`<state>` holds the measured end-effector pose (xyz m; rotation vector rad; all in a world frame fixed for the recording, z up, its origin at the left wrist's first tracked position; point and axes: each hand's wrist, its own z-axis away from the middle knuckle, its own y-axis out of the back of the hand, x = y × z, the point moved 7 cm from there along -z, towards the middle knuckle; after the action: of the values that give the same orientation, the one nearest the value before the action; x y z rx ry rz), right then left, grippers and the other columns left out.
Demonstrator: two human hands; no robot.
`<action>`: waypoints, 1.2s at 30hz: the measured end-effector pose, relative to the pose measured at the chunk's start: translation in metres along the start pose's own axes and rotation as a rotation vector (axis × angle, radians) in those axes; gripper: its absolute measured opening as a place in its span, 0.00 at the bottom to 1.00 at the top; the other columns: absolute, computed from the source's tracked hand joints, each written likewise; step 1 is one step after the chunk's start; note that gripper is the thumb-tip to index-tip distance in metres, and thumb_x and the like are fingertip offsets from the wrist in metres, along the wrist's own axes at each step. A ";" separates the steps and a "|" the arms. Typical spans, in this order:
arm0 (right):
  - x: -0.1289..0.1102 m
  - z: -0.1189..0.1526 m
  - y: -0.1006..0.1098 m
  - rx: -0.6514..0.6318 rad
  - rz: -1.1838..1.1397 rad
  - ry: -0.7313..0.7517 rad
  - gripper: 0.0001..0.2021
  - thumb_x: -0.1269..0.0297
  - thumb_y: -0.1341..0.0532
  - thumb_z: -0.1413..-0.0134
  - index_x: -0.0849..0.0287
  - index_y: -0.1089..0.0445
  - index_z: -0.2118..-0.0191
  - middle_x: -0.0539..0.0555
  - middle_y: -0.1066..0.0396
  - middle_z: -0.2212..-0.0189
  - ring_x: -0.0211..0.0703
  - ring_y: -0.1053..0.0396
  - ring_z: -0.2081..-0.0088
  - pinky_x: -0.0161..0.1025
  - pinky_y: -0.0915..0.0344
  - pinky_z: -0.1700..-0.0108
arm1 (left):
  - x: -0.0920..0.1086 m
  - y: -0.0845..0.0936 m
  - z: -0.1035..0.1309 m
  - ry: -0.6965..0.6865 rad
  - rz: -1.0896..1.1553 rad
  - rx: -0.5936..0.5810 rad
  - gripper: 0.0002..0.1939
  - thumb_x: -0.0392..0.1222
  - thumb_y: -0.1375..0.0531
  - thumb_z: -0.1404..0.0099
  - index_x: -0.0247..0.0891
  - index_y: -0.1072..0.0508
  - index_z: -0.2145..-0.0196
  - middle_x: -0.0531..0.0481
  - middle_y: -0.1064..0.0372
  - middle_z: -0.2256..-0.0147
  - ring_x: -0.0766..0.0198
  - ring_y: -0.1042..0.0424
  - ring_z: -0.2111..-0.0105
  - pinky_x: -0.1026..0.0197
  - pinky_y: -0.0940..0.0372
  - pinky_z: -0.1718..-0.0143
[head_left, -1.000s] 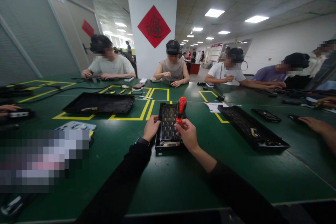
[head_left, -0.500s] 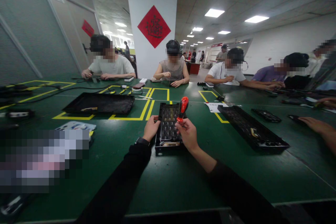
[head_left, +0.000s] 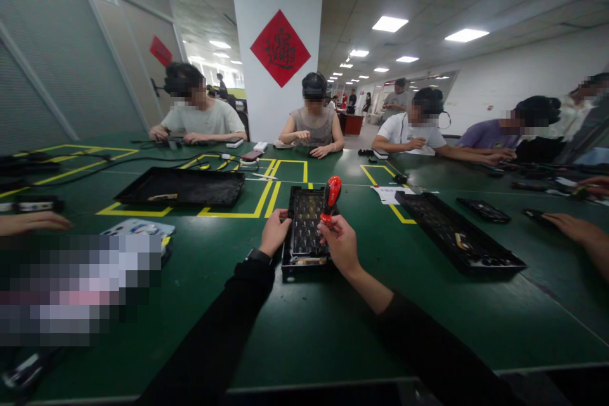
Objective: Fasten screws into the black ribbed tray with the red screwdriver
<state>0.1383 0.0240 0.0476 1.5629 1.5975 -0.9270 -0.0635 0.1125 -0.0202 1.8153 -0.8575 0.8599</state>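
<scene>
A black tray (head_left: 308, 269) lies on the green table in front of me, with rows of small bumps or slots inside and a tan strip (head_left: 308, 261) near its front edge. My left hand (head_left: 275, 232) grips the tray's left side, thumb over the rim. Over the tray's right half, my right hand (head_left: 340, 242) pinches a screwdriver (head_left: 333, 193) with a red and black handle, standing nearly upright. Its lower end is hidden behind my fingers, so what the tip touches cannot be seen.
Long black trays lie to the left (head_left: 209, 189) and right (head_left: 428, 222). A paper sheet (head_left: 387, 195) sits by the right one. Another person's hand (head_left: 573, 227) rests at the right; a hand (head_left: 35, 222) reaches in at the left. Several people sit across the table.
Another person's hand has come in from the left edge. My hands, the screwdriver and the tray have barely moved.
</scene>
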 end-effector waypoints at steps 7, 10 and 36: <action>0.000 0.001 -0.001 -0.003 0.000 -0.007 0.08 0.60 0.39 0.50 0.58 0.35 0.69 0.47 0.35 0.74 0.33 0.36 0.77 0.32 0.35 0.76 | 0.000 0.000 0.000 -0.005 0.012 0.001 0.14 0.38 0.45 0.44 0.36 0.33 0.59 0.45 0.30 0.60 0.62 0.31 0.63 0.58 0.37 0.58; 0.001 0.001 0.000 0.006 -0.002 -0.005 0.08 0.59 0.39 0.50 0.58 0.36 0.69 0.47 0.35 0.74 0.33 0.36 0.77 0.32 0.36 0.76 | 0.000 0.000 0.001 -0.004 0.011 0.001 0.14 0.38 0.45 0.44 0.36 0.33 0.59 0.45 0.30 0.59 0.62 0.30 0.62 0.58 0.37 0.57; -0.003 0.000 -0.002 -0.047 0.057 0.008 0.13 0.57 0.45 0.44 0.59 0.29 0.61 0.52 0.29 0.71 0.34 0.35 0.77 0.33 0.36 0.73 | 0.001 0.001 0.001 0.026 0.006 0.010 0.14 0.38 0.45 0.44 0.36 0.33 0.58 0.45 0.30 0.60 0.62 0.30 0.63 0.57 0.37 0.57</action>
<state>0.1367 0.0224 0.0503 1.5732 1.5609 -0.8479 -0.0635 0.1110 -0.0191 1.8072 -0.8437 0.8914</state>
